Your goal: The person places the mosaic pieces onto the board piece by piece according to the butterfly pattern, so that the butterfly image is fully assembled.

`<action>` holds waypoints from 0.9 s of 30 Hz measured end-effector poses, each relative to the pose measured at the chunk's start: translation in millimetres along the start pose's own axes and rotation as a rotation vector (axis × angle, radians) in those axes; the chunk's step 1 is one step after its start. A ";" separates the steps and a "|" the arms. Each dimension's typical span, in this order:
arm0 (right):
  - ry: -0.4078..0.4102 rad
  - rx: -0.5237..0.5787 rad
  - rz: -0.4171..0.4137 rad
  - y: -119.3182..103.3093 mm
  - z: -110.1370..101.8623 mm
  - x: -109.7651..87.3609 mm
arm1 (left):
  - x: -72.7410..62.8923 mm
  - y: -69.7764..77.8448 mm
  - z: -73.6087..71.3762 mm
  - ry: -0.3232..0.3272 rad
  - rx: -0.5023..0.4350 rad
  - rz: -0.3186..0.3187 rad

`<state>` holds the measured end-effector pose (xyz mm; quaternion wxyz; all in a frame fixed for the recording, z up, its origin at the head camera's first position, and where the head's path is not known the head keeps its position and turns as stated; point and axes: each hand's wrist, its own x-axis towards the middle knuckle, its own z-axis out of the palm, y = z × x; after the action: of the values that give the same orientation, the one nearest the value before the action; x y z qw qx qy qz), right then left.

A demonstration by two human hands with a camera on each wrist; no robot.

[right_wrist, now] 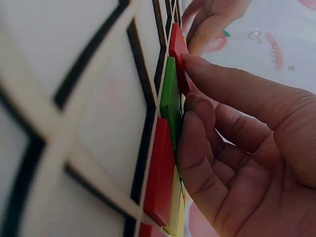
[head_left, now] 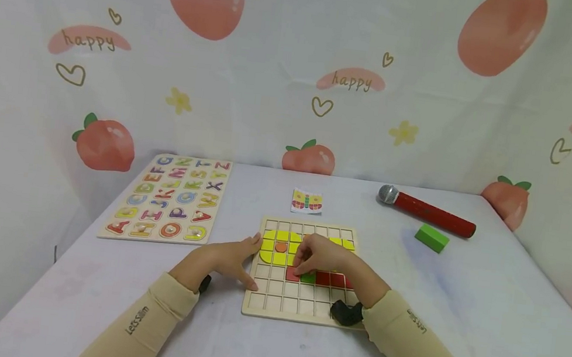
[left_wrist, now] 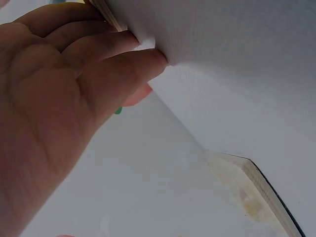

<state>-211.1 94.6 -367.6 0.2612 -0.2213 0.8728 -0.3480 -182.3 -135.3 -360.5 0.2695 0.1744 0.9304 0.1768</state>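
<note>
A wooden grid board point(head_left: 274, 304) lies in front of me, its upper squares filled with yellow tiles point(head_left: 266, 255) and an orange round one point(head_left: 281, 247). My right hand point(head_left: 327, 255) pinches a red square tile point(right_wrist: 177, 40) between thumb and fingers, over the board's middle row. Beside that tile sits a green tile point(right_wrist: 170, 101), followed by more red tiles point(right_wrist: 159, 173). The right hand and forearm cover part of the board. My left hand point(head_left: 231, 256) rests at the board's left edge with fingers spread; the left wrist view shows its fingers point(left_wrist: 126, 69) extended.
A wooden alphabet puzzle point(head_left: 169, 197) lies at the back left. Behind the board is a small butterfly pattern card point(head_left: 307, 201). At the right are a red microphone point(head_left: 430, 212) and a green block point(head_left: 432, 237). A printed curtain hangs behind the table.
</note>
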 end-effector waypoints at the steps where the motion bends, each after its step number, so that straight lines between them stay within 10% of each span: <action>1: -0.001 0.002 -0.001 -0.5 0.3 -0.2 | 0.2 0.1 0.0 -0.003 -0.001 -0.002; 27: 0.046 0.074 0.059 30.5 -33.3 -49.1 | 1.3 -3.3 1.3 0.010 -0.029 0.023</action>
<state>-200.1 159.0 -354.1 0.2593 -0.1775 0.8712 -0.3772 -183.4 -137.3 -363.5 0.2651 0.1804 0.9271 0.1941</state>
